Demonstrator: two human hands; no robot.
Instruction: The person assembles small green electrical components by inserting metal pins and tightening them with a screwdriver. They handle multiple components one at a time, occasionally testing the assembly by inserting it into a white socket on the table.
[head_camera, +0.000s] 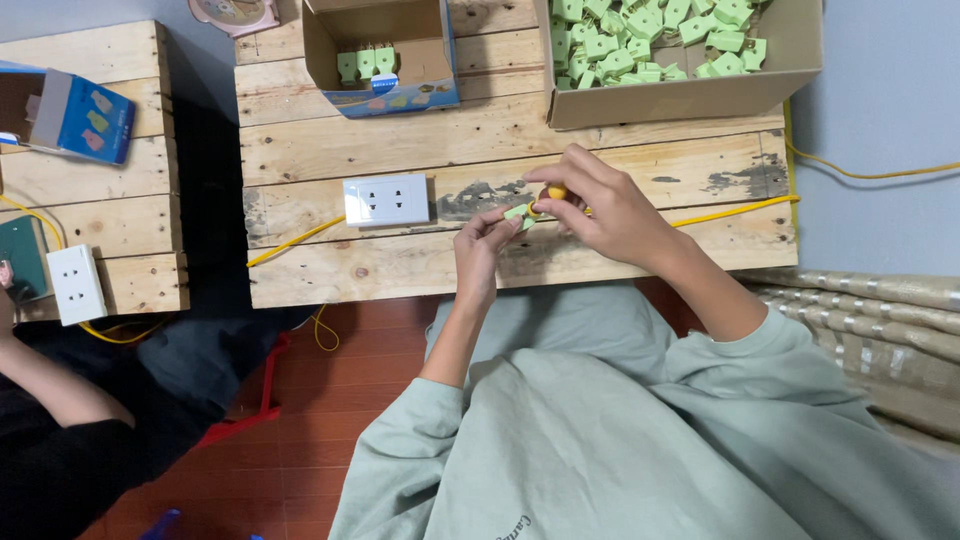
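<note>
Green plug (519, 213) pinched by left hand (482, 245); right hand (610, 205) grips yellow-handled tool (555, 192) near table edge (400, 290).

A small pale green plastic part (518, 213) is pinched at the fingertips of the left hand (481, 250), held just above the wooden bench (400, 140); its shape is mostly hidden by the fingers; a small tool with an orange-yellow handle (555, 192) sits in the right hand (608, 210), its tip meeting the green part; only the rounded orange end shows, the rest covered by curled fingers.
</note>
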